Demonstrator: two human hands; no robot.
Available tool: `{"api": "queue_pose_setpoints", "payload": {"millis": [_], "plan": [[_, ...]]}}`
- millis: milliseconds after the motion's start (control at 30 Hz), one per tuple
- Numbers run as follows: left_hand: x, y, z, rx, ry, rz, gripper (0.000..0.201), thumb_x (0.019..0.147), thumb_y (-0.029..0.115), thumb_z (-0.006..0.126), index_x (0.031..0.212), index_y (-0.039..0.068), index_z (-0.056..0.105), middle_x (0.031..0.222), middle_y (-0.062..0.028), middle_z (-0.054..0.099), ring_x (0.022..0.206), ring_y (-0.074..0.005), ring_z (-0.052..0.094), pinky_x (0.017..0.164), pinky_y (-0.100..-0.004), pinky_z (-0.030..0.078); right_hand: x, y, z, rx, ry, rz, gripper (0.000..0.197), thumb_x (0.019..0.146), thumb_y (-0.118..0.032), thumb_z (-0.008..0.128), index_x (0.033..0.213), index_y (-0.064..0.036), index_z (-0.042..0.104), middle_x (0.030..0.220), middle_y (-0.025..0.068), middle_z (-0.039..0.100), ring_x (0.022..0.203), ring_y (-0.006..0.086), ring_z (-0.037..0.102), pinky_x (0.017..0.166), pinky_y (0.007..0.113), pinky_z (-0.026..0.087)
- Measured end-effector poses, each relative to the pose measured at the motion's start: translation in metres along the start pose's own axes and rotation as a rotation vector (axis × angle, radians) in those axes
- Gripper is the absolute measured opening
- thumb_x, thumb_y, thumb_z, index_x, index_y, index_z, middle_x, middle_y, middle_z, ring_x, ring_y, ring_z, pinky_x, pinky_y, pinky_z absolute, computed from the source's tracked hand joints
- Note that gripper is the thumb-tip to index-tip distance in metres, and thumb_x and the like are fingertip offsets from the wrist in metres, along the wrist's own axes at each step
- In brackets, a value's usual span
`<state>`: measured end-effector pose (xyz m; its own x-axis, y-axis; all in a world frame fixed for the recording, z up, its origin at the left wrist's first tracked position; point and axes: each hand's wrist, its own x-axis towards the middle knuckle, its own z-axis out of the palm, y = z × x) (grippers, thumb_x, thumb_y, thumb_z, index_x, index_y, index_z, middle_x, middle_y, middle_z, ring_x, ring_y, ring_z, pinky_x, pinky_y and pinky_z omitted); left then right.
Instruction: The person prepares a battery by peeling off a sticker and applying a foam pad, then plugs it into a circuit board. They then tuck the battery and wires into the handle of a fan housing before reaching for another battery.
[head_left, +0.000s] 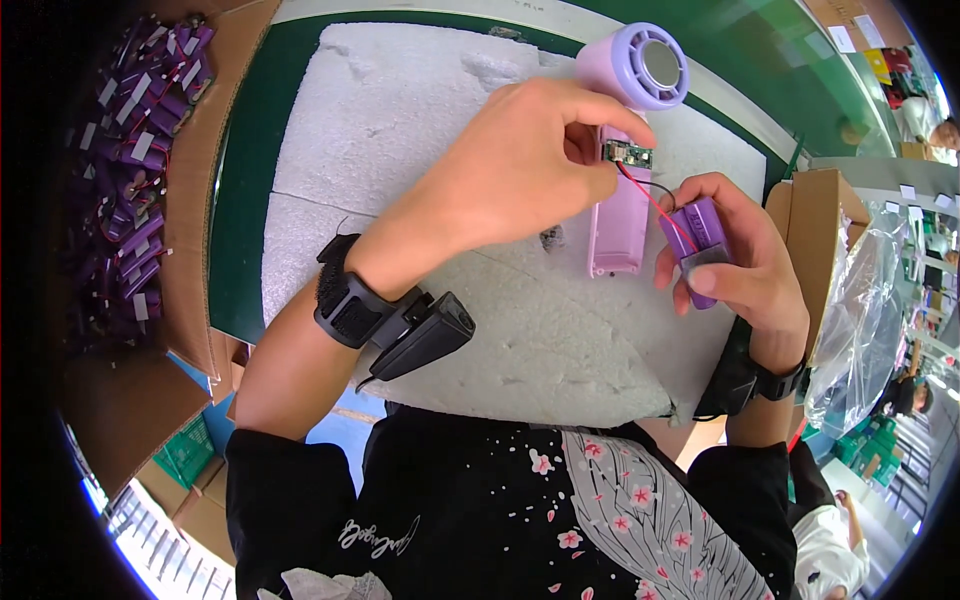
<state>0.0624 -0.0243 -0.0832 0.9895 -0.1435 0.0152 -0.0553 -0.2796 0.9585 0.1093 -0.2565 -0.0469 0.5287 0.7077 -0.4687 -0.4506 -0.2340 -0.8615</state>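
Observation:
A lilac handheld fan (615, 235) lies with its handle shell opened, its round head (640, 65) at the far end. My left hand (520, 155) reaches over the handle from the left, index finger and thumb closed about a small green circuit board (628, 153) at the top of the shell. To the right, my right hand (750, 255) grips a purple battery (697, 222) with a dark grey pad (705, 262) on it, under the thumb. A red wire and a black wire run between board and battery. Part of the board is hidden by my left fingers.
The fan rests on a white foam sheet (350, 120) on a green table. At the left stands a cardboard box (195, 210) full of purple batteries (140, 150) with wires. Another carton (815, 215) with clear plastic film (860, 310) is at the right. Other people are farther off.

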Motion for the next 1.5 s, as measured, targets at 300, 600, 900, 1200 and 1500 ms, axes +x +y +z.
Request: {"api": "queue_pose_setpoints", "payload": {"millis": [300, 600, 900, 1200, 1500], "plan": [[0.000, -0.002, 0.004, -0.111, 0.074, -0.097, 0.033, 0.078, -0.007, 0.058, 0.109, 0.001, 0.067, 0.089, -0.0032, 0.064, 0.075, -0.0070, 0.057, 0.071, -0.0223, 0.049, -0.002, 0.005, -0.009, 0.181, -0.146, -0.204, 0.099, 0.062, -0.010, 0.083, 0.143, 0.0053, 0.030, 0.115, 0.0176, 0.058, 0.099, 0.0276, 0.064, 0.074, 0.035, 0.056], [-0.001, -0.004, 0.011, 0.012, 0.209, 0.056, 0.025, 0.072, 0.007, 0.072, 0.097, 0.005, 0.071, 0.080, -0.0129, 0.066, 0.069, -0.0203, 0.065, 0.065, -0.0307, 0.052, 0.006, 0.015, -0.007, 0.228, -0.017, -0.287, 0.111, 0.064, -0.049, 0.083, 0.138, 0.0161, 0.032, 0.121, 0.0218, 0.057, 0.104, 0.0282, 0.062, 0.079, 0.034, 0.052], [0.004, -0.007, 0.014, 0.228, 0.248, 0.244, 0.028, 0.073, 0.003, 0.075, 0.101, 0.006, 0.072, 0.088, -0.0072, 0.067, 0.067, -0.0132, 0.064, 0.061, -0.0235, 0.051, 0.003, 0.015, -0.015, 0.168, 0.053, -0.291, 0.118, 0.058, -0.054, 0.086, 0.136, 0.0172, 0.034, 0.124, 0.0229, 0.055, 0.112, 0.0271, 0.057, 0.083, 0.033, 0.046], [0.003, -0.003, 0.013, 0.303, 0.267, 0.247, 0.026, 0.071, 0.007, 0.076, 0.098, 0.007, 0.074, 0.082, -0.0074, 0.065, 0.062, -0.0141, 0.062, 0.057, -0.0251, 0.049, -0.006, 0.008, -0.006, -0.420, 0.035, -0.476, 0.102, 0.048, -0.019, 0.090, 0.136, 0.0043, 0.044, 0.120, 0.0138, 0.058, 0.103, 0.0225, 0.058, 0.085, 0.034, 0.047], [0.005, -0.003, 0.009, 0.328, 0.209, 0.274, 0.025, 0.074, 0.008, 0.072, 0.099, 0.007, 0.074, 0.077, -0.0076, 0.063, 0.060, -0.0150, 0.060, 0.055, -0.0258, 0.046, 0.003, 0.015, 0.021, -0.977, 0.257, -0.572, 0.077, 0.048, -0.004, 0.080, 0.121, -0.0049, 0.055, 0.113, 0.0084, 0.059, 0.089, 0.0185, 0.056, 0.083, 0.031, 0.047]]}}
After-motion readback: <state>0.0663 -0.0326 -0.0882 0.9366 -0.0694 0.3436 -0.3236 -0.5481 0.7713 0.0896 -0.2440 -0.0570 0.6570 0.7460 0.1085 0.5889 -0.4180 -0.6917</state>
